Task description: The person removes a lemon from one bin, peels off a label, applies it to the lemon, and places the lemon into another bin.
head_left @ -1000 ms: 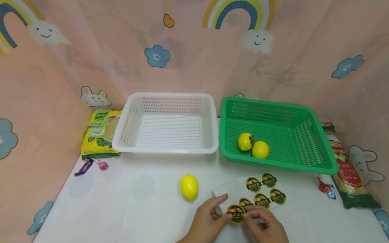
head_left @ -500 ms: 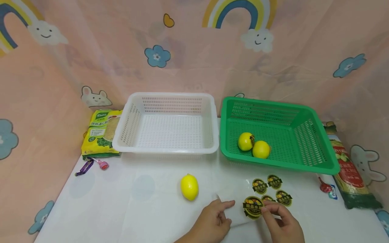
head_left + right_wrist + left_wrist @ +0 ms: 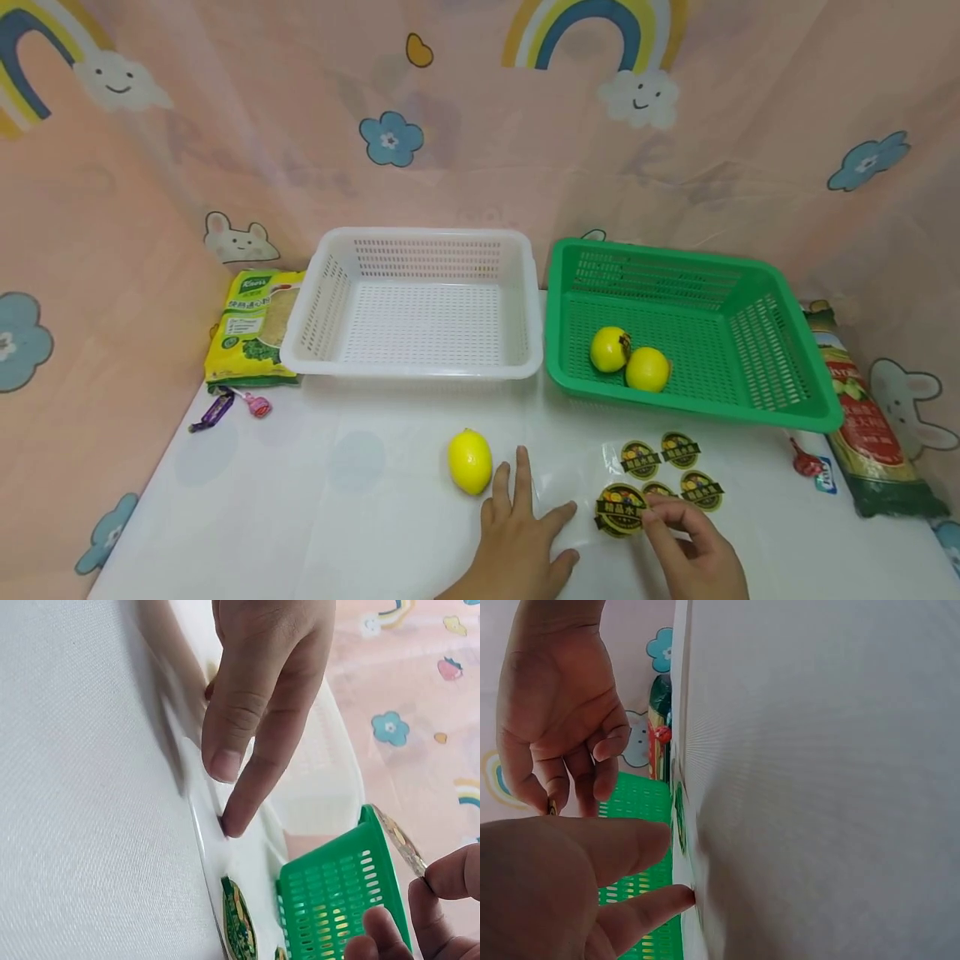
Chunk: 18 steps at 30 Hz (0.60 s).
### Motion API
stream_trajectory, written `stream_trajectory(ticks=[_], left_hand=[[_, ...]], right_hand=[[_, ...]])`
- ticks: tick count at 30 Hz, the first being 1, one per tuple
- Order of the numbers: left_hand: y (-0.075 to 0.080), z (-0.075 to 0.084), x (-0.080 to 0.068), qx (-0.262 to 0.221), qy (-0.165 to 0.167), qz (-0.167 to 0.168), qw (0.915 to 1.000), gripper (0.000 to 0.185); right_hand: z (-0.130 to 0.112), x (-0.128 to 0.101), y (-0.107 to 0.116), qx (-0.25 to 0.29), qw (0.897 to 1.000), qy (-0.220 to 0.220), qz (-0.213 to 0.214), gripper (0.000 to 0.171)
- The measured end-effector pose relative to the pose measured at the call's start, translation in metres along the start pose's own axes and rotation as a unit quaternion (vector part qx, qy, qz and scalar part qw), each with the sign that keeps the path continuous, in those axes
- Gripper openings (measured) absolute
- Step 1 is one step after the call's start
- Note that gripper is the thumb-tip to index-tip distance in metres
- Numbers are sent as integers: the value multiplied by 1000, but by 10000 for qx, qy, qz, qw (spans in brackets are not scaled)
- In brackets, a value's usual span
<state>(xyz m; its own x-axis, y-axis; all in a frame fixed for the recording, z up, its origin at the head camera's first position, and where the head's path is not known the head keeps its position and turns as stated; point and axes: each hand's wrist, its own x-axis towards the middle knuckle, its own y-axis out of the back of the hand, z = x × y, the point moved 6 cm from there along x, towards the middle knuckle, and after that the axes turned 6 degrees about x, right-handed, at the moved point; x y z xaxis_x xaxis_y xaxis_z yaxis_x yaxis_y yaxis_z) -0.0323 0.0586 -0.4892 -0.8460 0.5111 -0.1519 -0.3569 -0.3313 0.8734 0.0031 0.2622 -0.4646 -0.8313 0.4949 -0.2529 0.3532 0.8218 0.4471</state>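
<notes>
now right hand [image 3: 693,550] pinches round glossy sticker [image 3: 621,509].

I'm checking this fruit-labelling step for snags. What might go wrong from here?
The round black-and-gold sticker is pinched only at its edge by the right hand, so it may curl and stick to the fingers or back onto the clear backing sheet. The loose yellow lemon lies close beside the left hand, whose straight fingers press the sheet; a nudge might roll it across the white table.
</notes>
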Motion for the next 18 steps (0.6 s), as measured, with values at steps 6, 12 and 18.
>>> stream_trajectory(ticks=[6,12,18], left_hand=[[0,1,-2,184,-8,39,9998,54],[26,1,-8,155,-139,922,9955,55],[63,-24,-13,-260,246,1944,9803,53]], right_hand=[[-2,0,-1,-19,10000,40,13,18],[-4,1,-1,-61,9999,82,3,19],[-3,2,-3,-44,9999,-23,-126,20]])
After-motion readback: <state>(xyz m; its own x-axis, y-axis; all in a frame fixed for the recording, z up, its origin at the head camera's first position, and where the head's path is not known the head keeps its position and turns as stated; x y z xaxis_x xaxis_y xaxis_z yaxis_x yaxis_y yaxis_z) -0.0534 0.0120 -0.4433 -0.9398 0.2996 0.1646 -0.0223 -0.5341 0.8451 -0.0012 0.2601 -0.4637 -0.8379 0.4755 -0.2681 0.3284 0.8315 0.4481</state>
